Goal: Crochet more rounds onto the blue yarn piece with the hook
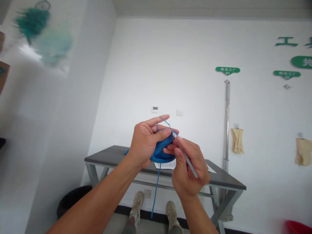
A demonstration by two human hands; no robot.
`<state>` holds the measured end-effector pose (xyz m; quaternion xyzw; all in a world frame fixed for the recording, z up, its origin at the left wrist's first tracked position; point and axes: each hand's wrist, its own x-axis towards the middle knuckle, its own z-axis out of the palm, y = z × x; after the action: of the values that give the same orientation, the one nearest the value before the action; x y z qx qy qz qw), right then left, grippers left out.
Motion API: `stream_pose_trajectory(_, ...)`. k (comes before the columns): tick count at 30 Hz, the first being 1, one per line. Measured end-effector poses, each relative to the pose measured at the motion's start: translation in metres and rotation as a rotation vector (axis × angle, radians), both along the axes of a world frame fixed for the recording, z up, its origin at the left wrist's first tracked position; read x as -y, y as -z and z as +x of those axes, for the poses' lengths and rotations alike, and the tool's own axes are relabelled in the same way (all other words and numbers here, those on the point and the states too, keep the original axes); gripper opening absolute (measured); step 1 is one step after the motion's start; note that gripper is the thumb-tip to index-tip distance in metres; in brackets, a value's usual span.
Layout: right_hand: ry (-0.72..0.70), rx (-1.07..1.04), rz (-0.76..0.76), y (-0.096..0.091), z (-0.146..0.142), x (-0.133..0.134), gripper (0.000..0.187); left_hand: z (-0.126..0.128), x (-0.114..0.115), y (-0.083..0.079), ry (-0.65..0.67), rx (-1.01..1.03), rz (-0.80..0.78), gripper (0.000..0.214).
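A round piece of blue crochet work is pinched between the thumb and fingers of my left hand. Blue yarn runs over the raised left index finger. In my right hand is a crochet hook with a grey handle, gripped like a pen. Its metal tip meets the yarn at the upper edge of the work, close to the left thumb. Some right fingers touch the side of the piece. A loose blue yarn tail hangs straight down below it.
Beyond my hands stands a dark table with white paper on it. A black bin is at the lower left, a red container at the lower right. A metal pole and gloves hang on the wall.
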<state>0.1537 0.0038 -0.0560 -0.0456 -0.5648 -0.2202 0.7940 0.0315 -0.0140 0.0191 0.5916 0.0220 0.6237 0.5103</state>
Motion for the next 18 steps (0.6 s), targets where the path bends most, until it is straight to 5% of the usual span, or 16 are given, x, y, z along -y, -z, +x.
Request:
stream_pose_trajectory(13,-0.24,0.246,-0.169,-0.019,0.034,0.025,0.038,-0.023,0.004,-0.008,0.002,-0.111,0.057,0.071)
stream_pose_trajectory(18,-0.181,0.305,-0.145,-0.03,0.04,0.037,0.036,-0.029,0.009,-0.011,0.002,-0.169,0.095,0.069)
